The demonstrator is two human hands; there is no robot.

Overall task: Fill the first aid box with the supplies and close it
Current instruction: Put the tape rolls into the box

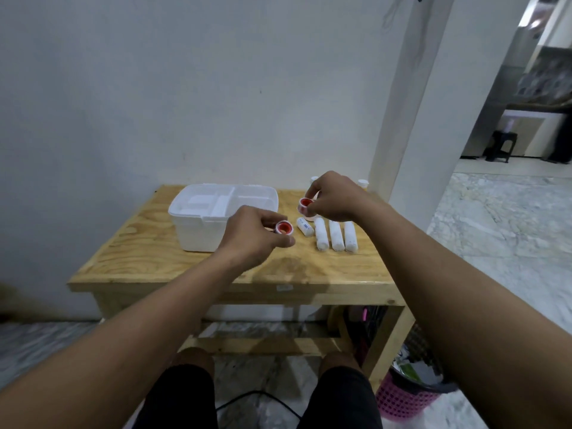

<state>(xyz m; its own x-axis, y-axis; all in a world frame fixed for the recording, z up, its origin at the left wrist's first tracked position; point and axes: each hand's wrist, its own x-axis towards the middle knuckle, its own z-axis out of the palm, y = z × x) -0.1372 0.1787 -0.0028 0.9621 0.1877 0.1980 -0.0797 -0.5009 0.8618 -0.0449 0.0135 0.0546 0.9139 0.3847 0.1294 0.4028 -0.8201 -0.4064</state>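
Note:
A white first aid box (198, 226) stands open on the small wooden table (154, 258), with a white tray inside. My left hand (252, 236) pinches a red-cored tape roll (283, 227) just right of the box's front corner. My right hand (334, 198) holds a second red-cored tape roll (305, 204) above the table, further back. Below that hand lie several white bandage rolls (335, 235) side by side, and a shorter labelled roll (305, 226). Two white-capped bottles (362, 183) stand at the table's back, partly hidden by my right hand.
The table stands against a white wall, with a white pillar (411, 125) at its back right. A pink basket (408, 400) sits on the floor at the right. My knees (193, 360) are below the table's front edge. A black cable (257, 397) runs across the floor.

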